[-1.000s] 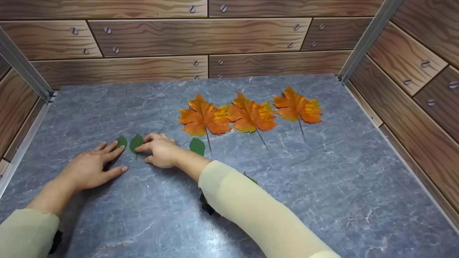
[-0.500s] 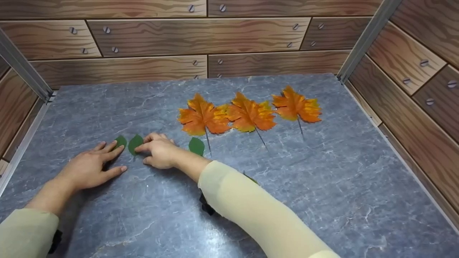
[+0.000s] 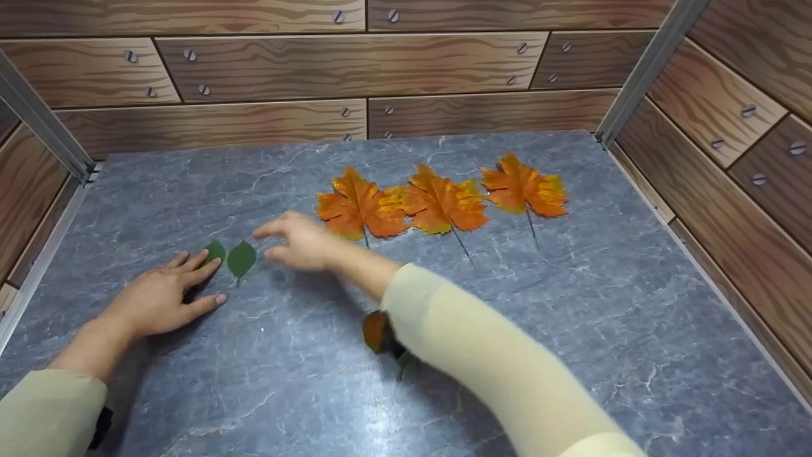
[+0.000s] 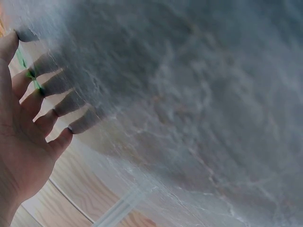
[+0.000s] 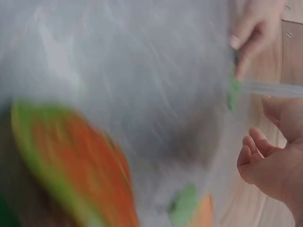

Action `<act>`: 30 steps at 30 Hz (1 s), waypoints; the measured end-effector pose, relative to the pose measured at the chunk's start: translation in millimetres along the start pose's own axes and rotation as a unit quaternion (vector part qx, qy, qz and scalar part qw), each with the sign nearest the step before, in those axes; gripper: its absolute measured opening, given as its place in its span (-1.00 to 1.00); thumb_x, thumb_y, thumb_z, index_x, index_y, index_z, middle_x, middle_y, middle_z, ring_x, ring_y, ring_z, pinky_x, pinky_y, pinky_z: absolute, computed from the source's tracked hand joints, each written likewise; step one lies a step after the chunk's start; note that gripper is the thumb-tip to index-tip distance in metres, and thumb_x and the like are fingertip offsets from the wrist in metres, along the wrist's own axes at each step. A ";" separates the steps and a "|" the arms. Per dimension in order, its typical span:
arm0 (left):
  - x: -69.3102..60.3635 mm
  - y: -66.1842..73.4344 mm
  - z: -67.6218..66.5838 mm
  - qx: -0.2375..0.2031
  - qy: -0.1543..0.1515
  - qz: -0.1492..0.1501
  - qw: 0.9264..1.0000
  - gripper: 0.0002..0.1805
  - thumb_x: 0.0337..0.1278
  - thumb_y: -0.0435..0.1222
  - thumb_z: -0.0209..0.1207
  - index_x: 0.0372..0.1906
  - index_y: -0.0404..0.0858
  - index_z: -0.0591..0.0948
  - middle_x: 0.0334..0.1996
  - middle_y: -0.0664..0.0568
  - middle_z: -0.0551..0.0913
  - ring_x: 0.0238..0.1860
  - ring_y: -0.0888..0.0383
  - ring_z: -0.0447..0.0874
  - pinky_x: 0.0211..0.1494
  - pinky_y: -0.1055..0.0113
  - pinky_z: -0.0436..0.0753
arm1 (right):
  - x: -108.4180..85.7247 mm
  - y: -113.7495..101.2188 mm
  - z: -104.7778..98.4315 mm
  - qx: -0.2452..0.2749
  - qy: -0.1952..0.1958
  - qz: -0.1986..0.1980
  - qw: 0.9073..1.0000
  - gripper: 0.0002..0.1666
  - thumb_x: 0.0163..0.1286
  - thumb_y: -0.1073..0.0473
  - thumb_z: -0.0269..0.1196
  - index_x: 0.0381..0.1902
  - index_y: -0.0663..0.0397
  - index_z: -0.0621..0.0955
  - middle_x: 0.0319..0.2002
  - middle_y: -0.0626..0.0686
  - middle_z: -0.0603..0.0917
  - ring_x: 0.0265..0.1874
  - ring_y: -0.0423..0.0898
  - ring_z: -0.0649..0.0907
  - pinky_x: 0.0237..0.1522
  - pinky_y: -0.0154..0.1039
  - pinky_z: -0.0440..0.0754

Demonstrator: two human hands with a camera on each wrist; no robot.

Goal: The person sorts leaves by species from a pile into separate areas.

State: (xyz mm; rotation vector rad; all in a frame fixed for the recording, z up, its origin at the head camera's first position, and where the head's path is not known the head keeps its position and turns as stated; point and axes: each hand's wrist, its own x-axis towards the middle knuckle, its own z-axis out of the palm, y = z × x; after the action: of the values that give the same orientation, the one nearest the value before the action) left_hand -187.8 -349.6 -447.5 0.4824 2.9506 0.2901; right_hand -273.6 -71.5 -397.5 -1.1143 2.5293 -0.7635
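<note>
My left hand [image 3: 158,295] lies flat on the table, its fingertips resting on a small green leaf [image 3: 216,251]. Beside that leaf is a second green leaf [image 3: 241,259], untouched, with its stem toward me. Just right of it, my right hand [image 3: 301,241] is raised off the surface, fingers loosely extended and holding nothing. A third green leaf [image 5: 184,205] shows in the right wrist view; my right arm hides it in the head view. Near my right sleeve is an orange leaf with a green edge [image 3: 374,331], partly covered by the sleeve and large and blurred in the right wrist view.
Three orange maple-like leaves lie in a row toward the back: a left one [image 3: 355,206], a middle one [image 3: 441,200] and a right one [image 3: 525,187]. The marbled grey table [image 3: 634,304] is bounded by wood-patterned walls [image 3: 355,66] with metal corner posts.
My right hand has let go of the second green leaf and lifted slightly up and right. The orange, green-edged leaf now shows below my right sleeve. My left hand stays put.
</note>
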 end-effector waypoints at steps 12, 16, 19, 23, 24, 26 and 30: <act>-0.5 -0.1 0.6 -0.001 0.004 0.005 1.000 -0.07 0.48 0.33 0.07 0.63 -0.24 0.34 0.61 -0.31 0.22 0.53 -0.52 0.15 0.34 -0.56 0.31 | -44.0 50.9 -68.6 0.096 0.022 -0.021 0.995 -0.62 0.61 0.26 0.27 0.31 0.14 0.70 0.24 0.07 0.73 0.16 -0.09 0.68 0.18 -0.30 0.61; -0.5 0.0 0.3 -0.004 0.004 0.003 1.000 -0.07 0.48 0.33 0.07 0.63 -0.23 0.34 0.62 -0.30 0.22 0.54 -0.51 0.16 0.36 -0.55 0.31 | -55.6 67.9 -68.5 0.120 0.007 -0.020 0.993 -0.63 0.56 0.28 0.32 0.26 0.15 0.72 0.20 0.09 0.75 0.16 -0.04 0.67 0.16 -0.23 0.63; -0.6 -0.4 0.5 -0.007 0.004 0.000 1.000 -0.07 0.47 0.34 0.07 0.63 -0.23 0.34 0.62 -0.30 0.22 0.54 -0.51 0.16 0.37 -0.54 0.30 | -61.2 77.8 -63.6 0.126 -0.006 -0.012 0.992 -0.61 0.53 0.28 0.36 0.27 0.14 0.72 0.23 0.06 0.74 0.22 0.02 0.65 0.19 -0.16 0.62; -0.3 -0.8 1.1 -0.010 0.002 -0.001 1.000 -0.06 0.47 0.35 0.06 0.64 -0.22 0.33 0.62 -0.30 0.21 0.55 -0.50 0.15 0.38 -0.54 0.28 | -66.1 86.8 -55.0 0.113 -0.017 0.004 0.993 -0.57 0.51 0.26 0.39 0.29 0.12 0.71 0.25 0.01 0.73 0.27 0.06 0.64 0.24 -0.09 0.61; -0.3 -0.6 1.2 -0.010 0.003 0.000 1.000 -0.06 0.47 0.34 0.07 0.64 -0.22 0.33 0.62 -0.30 0.21 0.55 -0.50 0.15 0.38 -0.55 0.28 | -66.8 88.3 -52.9 0.106 -0.020 0.008 0.994 -0.56 0.50 0.26 0.40 0.30 0.11 0.71 0.25 0.01 0.73 0.26 0.06 0.65 0.24 -0.09 0.61; -0.3 -0.4 1.0 -0.010 0.002 -0.001 1.000 -0.06 0.47 0.35 0.06 0.64 -0.22 0.33 0.62 -0.29 0.21 0.55 -0.50 0.15 0.38 -0.54 0.28 | -67.9 90.7 -48.9 0.092 -0.024 0.014 0.995 -0.53 0.49 0.25 0.42 0.32 0.11 0.70 0.25 0.02 0.73 0.24 0.05 0.66 0.25 -0.09 0.61; -0.8 0.2 0.3 -0.008 0.004 0.001 1.000 -0.07 0.47 0.34 0.08 0.64 -0.22 0.33 0.62 -0.29 0.21 0.55 -0.50 0.16 0.37 -0.55 0.29 | -67.9 94.0 -42.3 0.060 -0.030 0.013 0.998 -0.47 0.46 0.23 0.45 0.35 0.09 0.67 0.28 0.04 0.71 0.23 0.01 0.66 0.25 -0.12 0.62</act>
State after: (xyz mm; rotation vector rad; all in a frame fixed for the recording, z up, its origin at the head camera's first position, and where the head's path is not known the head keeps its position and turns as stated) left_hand -186.9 -349.7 -447.7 0.4832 2.9528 0.3172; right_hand -303.5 47.2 -413.5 -1.0481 2.4093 -0.8484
